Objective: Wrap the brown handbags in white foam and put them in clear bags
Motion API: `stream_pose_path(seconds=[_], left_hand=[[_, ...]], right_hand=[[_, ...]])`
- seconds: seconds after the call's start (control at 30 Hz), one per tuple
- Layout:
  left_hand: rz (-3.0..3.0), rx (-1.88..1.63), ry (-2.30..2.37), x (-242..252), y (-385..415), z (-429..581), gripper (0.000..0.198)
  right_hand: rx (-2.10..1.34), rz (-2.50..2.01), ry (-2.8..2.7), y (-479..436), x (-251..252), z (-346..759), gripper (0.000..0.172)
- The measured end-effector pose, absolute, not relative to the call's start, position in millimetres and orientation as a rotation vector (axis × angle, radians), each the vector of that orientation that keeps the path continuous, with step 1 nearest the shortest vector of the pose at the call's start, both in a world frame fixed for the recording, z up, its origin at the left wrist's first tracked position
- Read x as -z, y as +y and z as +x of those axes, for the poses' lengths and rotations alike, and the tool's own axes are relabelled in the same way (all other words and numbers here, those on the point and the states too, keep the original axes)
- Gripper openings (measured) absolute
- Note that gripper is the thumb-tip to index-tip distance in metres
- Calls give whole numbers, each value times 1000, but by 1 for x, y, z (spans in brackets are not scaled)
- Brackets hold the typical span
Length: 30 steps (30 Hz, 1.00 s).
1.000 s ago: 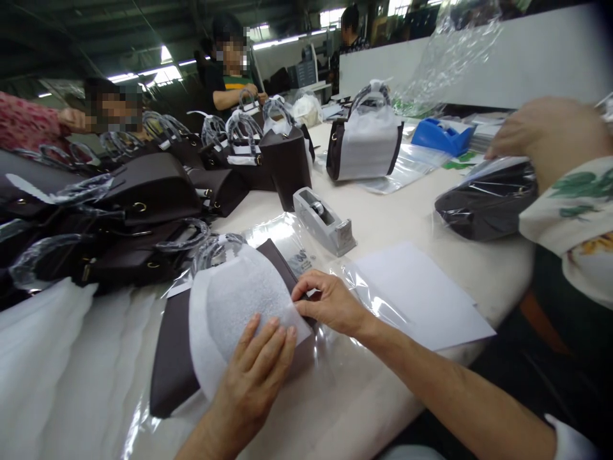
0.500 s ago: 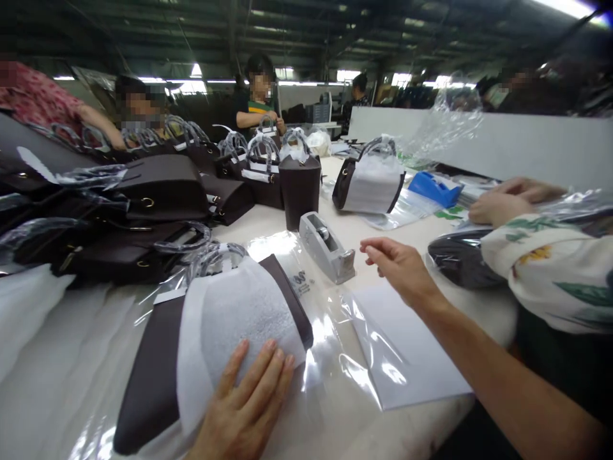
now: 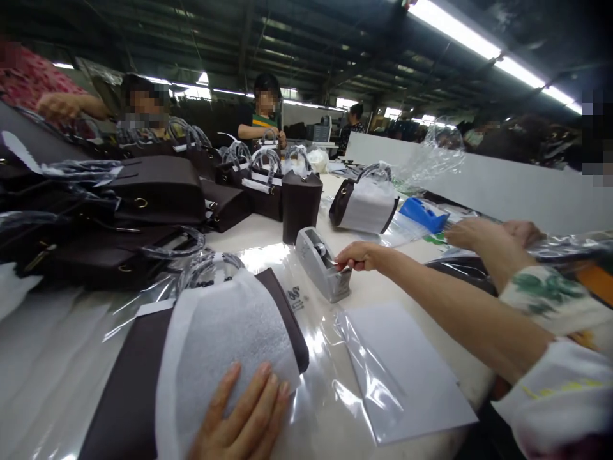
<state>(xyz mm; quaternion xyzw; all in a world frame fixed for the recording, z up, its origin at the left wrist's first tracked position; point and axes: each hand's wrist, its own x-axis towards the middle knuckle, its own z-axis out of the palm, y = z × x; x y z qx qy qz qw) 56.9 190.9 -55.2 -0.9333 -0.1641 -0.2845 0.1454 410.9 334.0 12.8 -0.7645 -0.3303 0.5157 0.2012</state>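
My left hand (image 3: 242,412) lies flat, fingers stretched, on a white tissue-like wrap (image 3: 227,342) that covers the front of a dark brown handbag (image 3: 127,377). The bag's handles (image 3: 208,268) are wound in clear plastic. Just beyond the bag stands a grey tape dispenser (image 3: 320,262). The thumb and fingers of my right hand (image 3: 359,257) are pinched together at the dispenser's cutting end, on the end of the tape. Clear plastic (image 3: 313,377) lies under and beside the bag. Right of it is a white sheet (image 3: 416,370), partly under a clear plastic film.
Several dark handbags (image 3: 158,185) crowd the left side. One stands upright (image 3: 301,198) behind the dispenser; another, wrapped in white (image 3: 366,207), sits farther right near a blue tape dispenser (image 3: 424,214). A co-worker's hands (image 3: 493,233) are close by my right arm. Other people stand across the table.
My right hand has moved left onto the dispenser's front end, and its fingers have closed. My left hand stays on the wrap. The co-worker's hands have shifted, and the view has tilted slightly.
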Motion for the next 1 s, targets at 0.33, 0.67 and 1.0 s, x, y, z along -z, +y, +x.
stream_pose_path(seconds=[0.33, 0.67, 1.0], left_hand=[[-2706, 1023, -582, 58, 185, 62, 36], [-2681, 1140, -537, 58, 189, 65, 38], [-2743, 983, -544, 55, 184, 62, 35]], right_hand=[[-1351, -1895, -856, 257, -18, 411, 14], [-1261, -1896, -808, 241, 26, 409, 16], [-883, -1713, -840, 210, 16, 374, 21]])
